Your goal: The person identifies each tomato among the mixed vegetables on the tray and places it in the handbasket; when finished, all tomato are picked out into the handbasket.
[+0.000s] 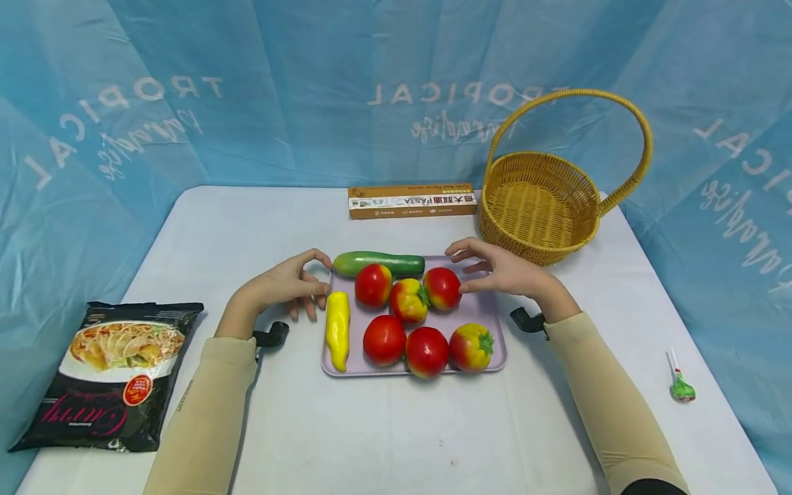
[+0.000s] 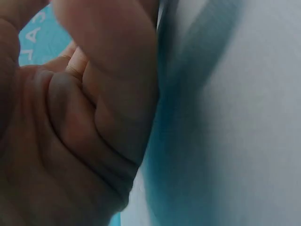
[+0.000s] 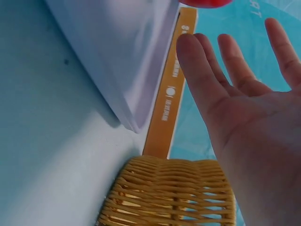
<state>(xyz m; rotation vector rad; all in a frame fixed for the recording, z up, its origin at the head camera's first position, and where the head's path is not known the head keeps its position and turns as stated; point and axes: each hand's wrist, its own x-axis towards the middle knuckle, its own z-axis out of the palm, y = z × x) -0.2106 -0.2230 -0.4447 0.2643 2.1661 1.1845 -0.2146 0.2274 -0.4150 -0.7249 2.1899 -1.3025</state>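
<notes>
A lilac tray (image 1: 371, 371) holds a green cucumber (image 1: 392, 264), a yellow pepper (image 1: 337, 330) and several tomato-like fruits, some plain red (image 1: 384, 340), others red and yellow with green tops (image 1: 471, 347). By the tray's left edge is my left hand (image 1: 287, 280), its fingers loosely bent near the cucumber's end and the pepper's top; the left wrist view shows mostly palm, dark and blurred. Over the tray's right side, my right hand (image 1: 504, 269) has its fingers spread and thumb close to a red tomato (image 1: 442, 288). Whether the thumb touches it I cannot tell.
Behind the tray lies a brown pasta box (image 1: 412, 201). A wicker basket (image 1: 538, 199) with a tall handle stands at the back right, just beyond the right hand. A black noodle packet (image 1: 117, 378) lies at left, a green-wrapped lollipop (image 1: 682, 386) at far right.
</notes>
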